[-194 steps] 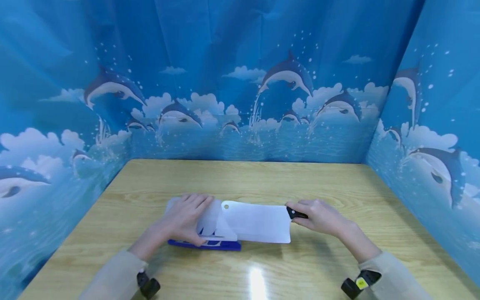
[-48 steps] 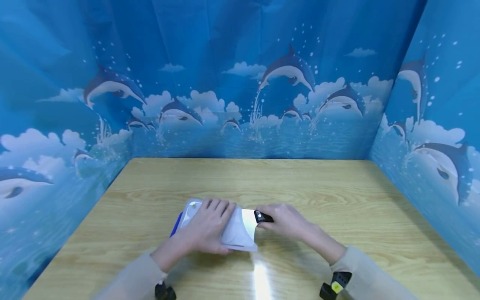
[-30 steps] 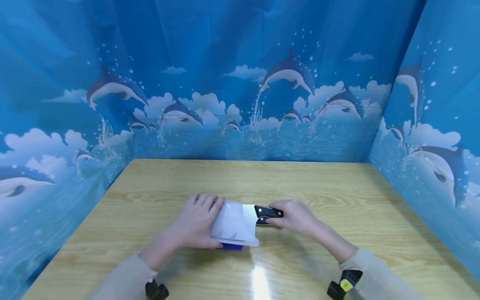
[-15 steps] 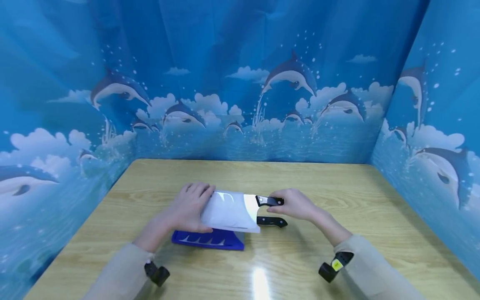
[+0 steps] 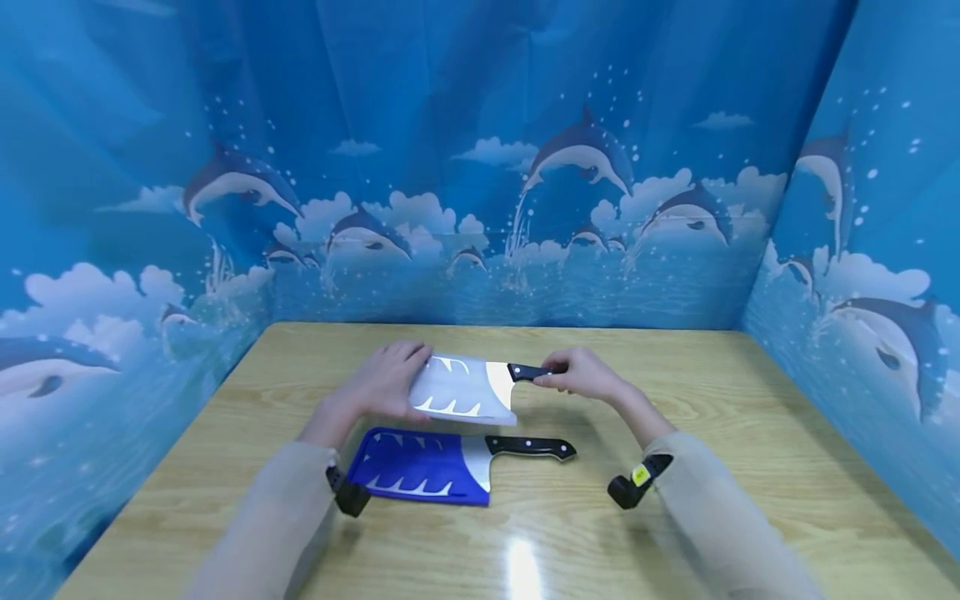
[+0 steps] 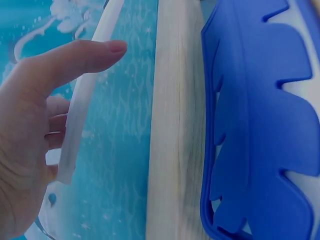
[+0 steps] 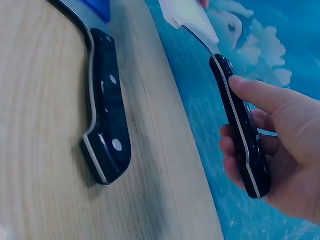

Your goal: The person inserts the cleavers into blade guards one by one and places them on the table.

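Observation:
A cleaver whose blade sits in a translucent white blade cover (image 5: 459,387) is held above the table by both hands. My left hand (image 5: 390,383) grips the cover at its left end, thumb on the near side and fingers behind, as the left wrist view shows. The cleaver's black handle (image 7: 237,120) is held in my right hand (image 5: 588,375), fingers curled around its far side. Nearer to me lies a second cleaver, its blade in a blue blade cover (image 5: 412,467) and its riveted black handle (image 5: 532,447) pointing right. Neither hand touches that one.
Both cleavers are over a wood-grain table (image 5: 637,525). A blue curtain (image 5: 450,92) printed with dolphins and clouds closes off the back and both sides. Dark wrist cameras are strapped over the sleeves.
Earlier the blade was bare outside the white cover; now it is inside. Both hands have since carried the covered cleaver away from me, off the blue-covered one, which now shows fully.

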Tool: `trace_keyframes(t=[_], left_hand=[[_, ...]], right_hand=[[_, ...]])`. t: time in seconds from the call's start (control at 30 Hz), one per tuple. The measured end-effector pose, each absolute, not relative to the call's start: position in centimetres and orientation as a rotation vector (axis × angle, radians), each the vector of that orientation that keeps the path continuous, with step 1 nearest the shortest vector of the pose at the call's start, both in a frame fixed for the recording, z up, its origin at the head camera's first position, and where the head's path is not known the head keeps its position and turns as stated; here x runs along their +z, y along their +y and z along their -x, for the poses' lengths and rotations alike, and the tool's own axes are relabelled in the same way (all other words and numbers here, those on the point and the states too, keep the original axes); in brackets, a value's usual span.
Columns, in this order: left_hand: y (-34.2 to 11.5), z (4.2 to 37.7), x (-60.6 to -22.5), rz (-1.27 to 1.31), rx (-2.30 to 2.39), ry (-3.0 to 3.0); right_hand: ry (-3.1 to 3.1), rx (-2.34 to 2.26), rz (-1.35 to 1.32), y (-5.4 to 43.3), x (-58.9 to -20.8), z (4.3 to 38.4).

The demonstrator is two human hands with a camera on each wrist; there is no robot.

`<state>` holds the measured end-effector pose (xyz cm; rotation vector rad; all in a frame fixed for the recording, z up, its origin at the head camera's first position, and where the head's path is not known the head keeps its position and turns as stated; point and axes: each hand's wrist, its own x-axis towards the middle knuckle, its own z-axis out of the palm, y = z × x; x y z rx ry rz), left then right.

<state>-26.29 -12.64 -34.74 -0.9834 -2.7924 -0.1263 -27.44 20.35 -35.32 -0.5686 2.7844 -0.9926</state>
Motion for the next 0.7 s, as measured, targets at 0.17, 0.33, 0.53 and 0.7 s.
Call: trace_keyframes(t=[0.17,0.33,0.53,0.7], left_hand=[[-12.7,27.9,-35.2,0.973,-0.184,-2.823],[-13.0,29.0,-35.9,0.952,-0.218,-2.875],[-13.4,29.8,-36.9,0.865,-0.241,-2.988],[-13.3,30.4,-37.8,0.812,-0.267,-3.076]], right_hand=[[2.765,-1.081,0.455,20.8,-35.8,28.5],[2.723,-1.137,0.437,21.4,-37.0,29.5],[2.728,-1.129,0.319,21.5,-38.3,30.3],[2.761,-1.104,0.286,21.1,-39.1,30.6]])
